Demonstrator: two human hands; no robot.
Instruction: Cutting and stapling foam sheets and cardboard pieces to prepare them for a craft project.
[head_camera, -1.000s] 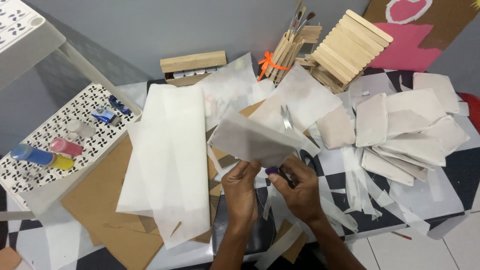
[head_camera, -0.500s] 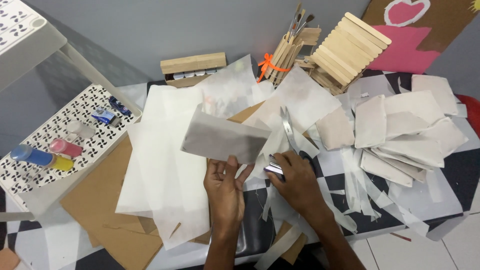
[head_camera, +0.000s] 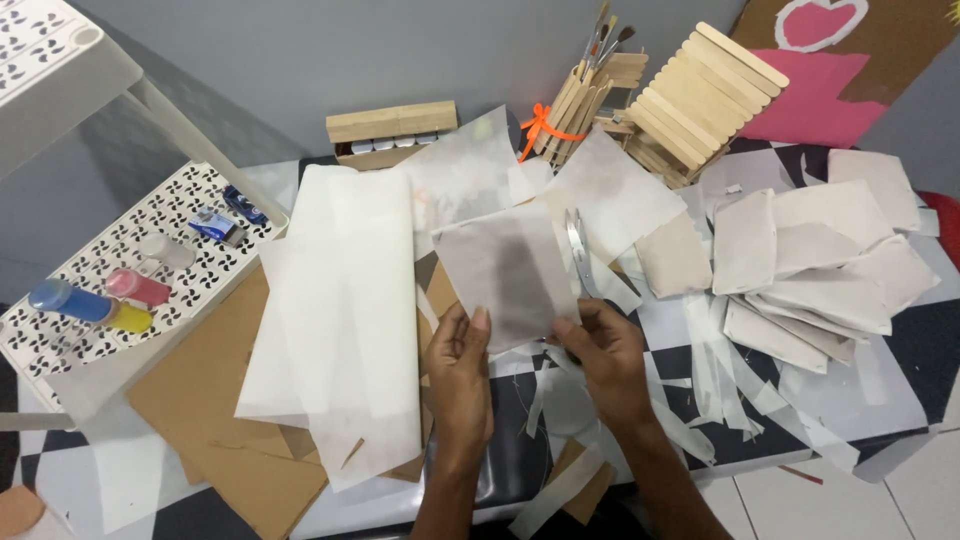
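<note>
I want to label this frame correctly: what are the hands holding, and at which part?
Left hand pinches the lower left edge of a translucent paper sheet. Right hand grips the handles of the scissors, blades pointing up beside the sheet's right edge.

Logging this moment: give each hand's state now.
Left hand: closed on the translucent paper piece.
Right hand: holding scissors, also pinching the same paper piece.

translucent matt paper sheet | shiny metal scissors | matt brown cardboard | bare wood sticks
</note>
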